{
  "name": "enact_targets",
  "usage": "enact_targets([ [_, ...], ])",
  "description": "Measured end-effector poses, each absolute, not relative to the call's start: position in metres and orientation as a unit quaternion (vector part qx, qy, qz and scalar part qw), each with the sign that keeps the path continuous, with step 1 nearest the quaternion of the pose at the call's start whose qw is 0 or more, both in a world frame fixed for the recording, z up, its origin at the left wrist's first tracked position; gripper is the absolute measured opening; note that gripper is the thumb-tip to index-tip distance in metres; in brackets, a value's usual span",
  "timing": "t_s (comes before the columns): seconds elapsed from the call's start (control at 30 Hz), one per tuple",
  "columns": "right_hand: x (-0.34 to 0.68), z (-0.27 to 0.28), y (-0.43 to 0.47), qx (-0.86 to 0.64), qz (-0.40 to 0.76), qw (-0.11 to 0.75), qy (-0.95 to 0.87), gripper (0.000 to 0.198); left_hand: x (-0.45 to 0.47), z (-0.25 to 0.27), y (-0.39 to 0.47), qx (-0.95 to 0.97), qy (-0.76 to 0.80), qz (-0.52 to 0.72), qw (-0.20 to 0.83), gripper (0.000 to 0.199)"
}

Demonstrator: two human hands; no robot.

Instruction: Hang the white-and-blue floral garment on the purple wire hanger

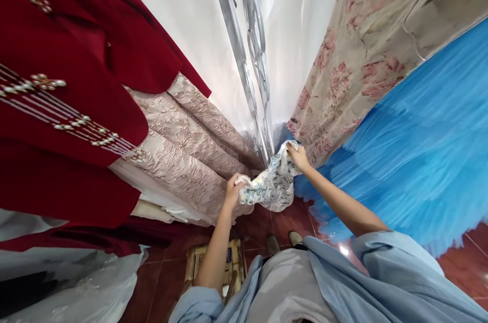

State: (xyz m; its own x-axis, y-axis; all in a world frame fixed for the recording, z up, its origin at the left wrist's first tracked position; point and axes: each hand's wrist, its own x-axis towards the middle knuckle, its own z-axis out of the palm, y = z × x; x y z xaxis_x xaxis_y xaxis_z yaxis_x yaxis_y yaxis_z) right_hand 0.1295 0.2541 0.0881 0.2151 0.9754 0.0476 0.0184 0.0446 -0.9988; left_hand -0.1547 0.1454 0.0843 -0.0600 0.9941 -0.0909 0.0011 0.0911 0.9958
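Note:
A small patterned cloth point(276, 188), white with blue-grey and some yellow markings, hangs stretched between my two hands. My left hand point(232, 191) pinches its left corner, where a pale edge is folded over. At the upper right corner, my right hand point(299, 156) grips the cloth's edge with closed fingers. The middle of the cloth sags loosely below the hands. Just beyond it stands the lower end of a grey metal frame point(263, 109). I cannot tell whether the cloth touches the frame.
On the left hang a dark red beaded garment point(80, 74) and a pale pink embossed skirt point(190, 160). A floral beige dress point(339, 84) and a blue tulle skirt point(412, 145) hang on the right. White fabric point(183, 7) lies behind. A wooden stool point(198, 257) stands on red floor tiles point(152, 272).

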Motion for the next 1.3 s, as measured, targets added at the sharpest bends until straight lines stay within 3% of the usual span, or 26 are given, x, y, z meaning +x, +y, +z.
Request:
enact_targets([
  [0.2, 0.177, 0.118, 0.214, -0.578, 0.359, 0.594, -0.428, 0.040, -0.188, 0.114, 0.098, 0.626, 0.468, 0.353, 0.514, 0.026],
  [0.37, 0.179, 0.145, 0.179, -0.564, 0.418, 0.622, -0.346, 0.039, -0.185, 0.149, 0.067, 0.775, 0.437, 0.168, 0.424, 0.026],
  [0.5, 0.169, 0.166, 0.152, -0.552, 0.410, 0.617, -0.383, 0.038, -0.188, 0.184, 0.060, 0.803, 0.384, 0.259, 0.376, 0.026],
  [0.67, 0.144, 0.186, 0.115, -0.530, 0.449, 0.565, -0.445, 0.043, -0.178, 0.208, 0.072, 0.775, 0.318, 0.354, 0.415, 0.013],
  [0.73, 0.126, 0.189, 0.102, -0.515, 0.479, 0.540, -0.462, 0.044, -0.164, 0.205, 0.077, 0.768, 0.372, 0.360, 0.376, 0.018],
  [0.8, 0.109, 0.188, 0.095, -0.504, 0.499, 0.534, -0.460, 0.044, -0.150, 0.198, 0.077, 0.738, 0.469, 0.352, 0.333, 0.038],
  [0.87, 0.096, 0.184, 0.092, -0.500, 0.515, 0.545, -0.434, 0.044, -0.142, 0.191, 0.070, 0.691, 0.542, 0.330, 0.347, 0.046],
  [1.03, 0.085, 0.175, 0.093, -0.511, 0.529, 0.551, -0.395, 0.043, -0.140, 0.178, 0.044, 0.709, 0.531, 0.254, 0.389, 0.027],
  [1.17, 0.103, 0.192, 0.081, -0.465, 0.463, 0.496, -0.569, 0.034, -0.161, 0.169, 0.052, 0.690, 0.566, 0.314, 0.324, 0.027],
  [1.3, 0.145, 0.222, 0.061, -0.362, 0.447, 0.390, -0.719, 0.021, -0.204, 0.176, 0.067, 0.581, 0.593, 0.428, 0.357, 0.040],
])
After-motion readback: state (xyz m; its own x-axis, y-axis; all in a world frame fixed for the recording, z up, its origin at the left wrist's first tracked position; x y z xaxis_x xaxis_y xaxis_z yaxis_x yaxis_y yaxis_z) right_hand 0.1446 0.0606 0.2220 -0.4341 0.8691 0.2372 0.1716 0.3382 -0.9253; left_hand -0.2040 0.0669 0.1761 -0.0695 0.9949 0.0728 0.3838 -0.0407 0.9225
